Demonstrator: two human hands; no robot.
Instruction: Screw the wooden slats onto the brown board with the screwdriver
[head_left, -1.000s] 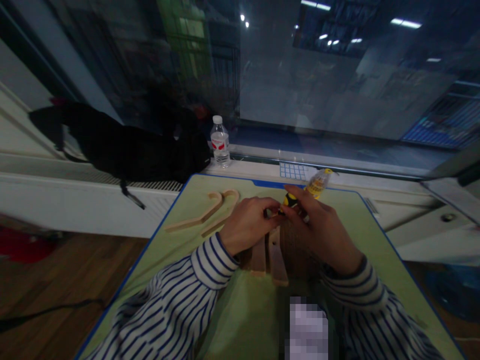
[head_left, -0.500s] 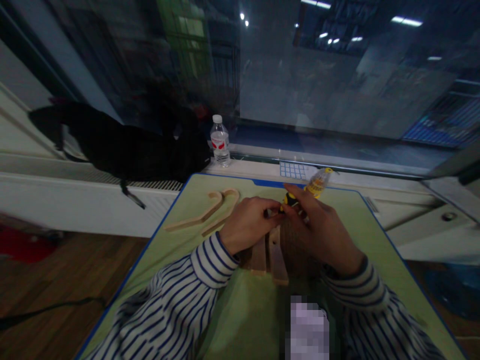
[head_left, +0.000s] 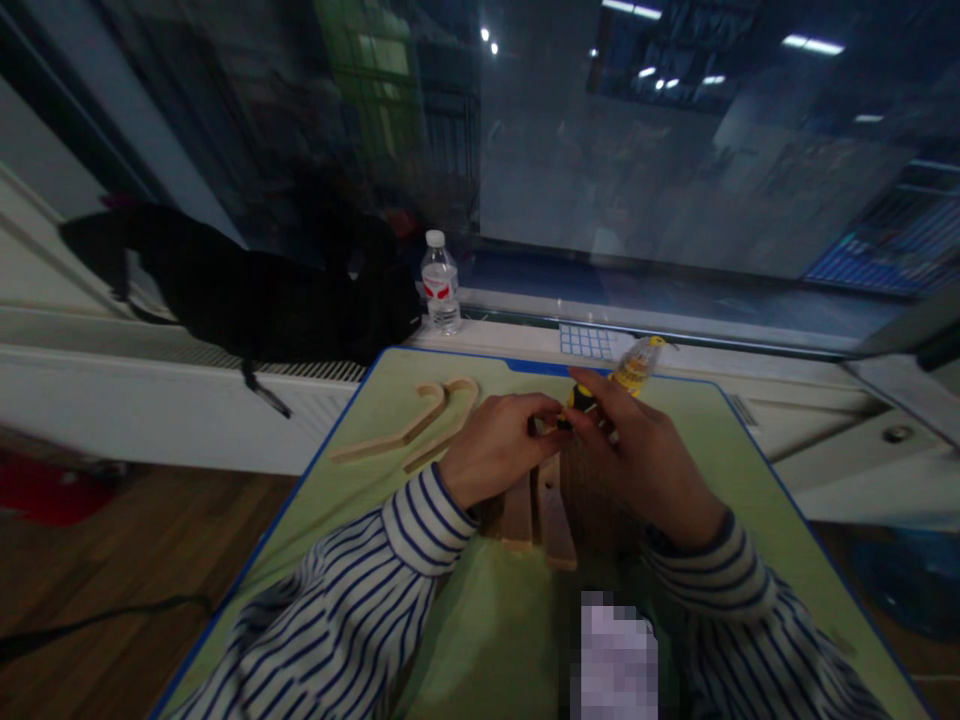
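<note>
My right hand (head_left: 652, 465) is closed around a short screwdriver with a black and yellow handle (head_left: 580, 398). My left hand (head_left: 495, 445) pinches at the screwdriver's lower end; what lies between its fingertips is hidden. Below both hands are two tapered wooden pieces, a left one (head_left: 517, 515) and a right one (head_left: 556, 525) with a small hole in it. A darker brown surface shows around them, mostly covered by my hands. To the left, two hook-shaped wooden strips, one outer (head_left: 409, 432) and one inner (head_left: 459, 420), lie flat on the light green table (head_left: 450, 640).
Behind my right hand is a clear container with yellow parts (head_left: 636, 368). A water bottle (head_left: 441, 290) stands on the sill beside a black bag (head_left: 277, 300). A blue-and-white grid sheet (head_left: 586, 341) lies there too. A blurred pale patch (head_left: 619, 660) covers the near edge.
</note>
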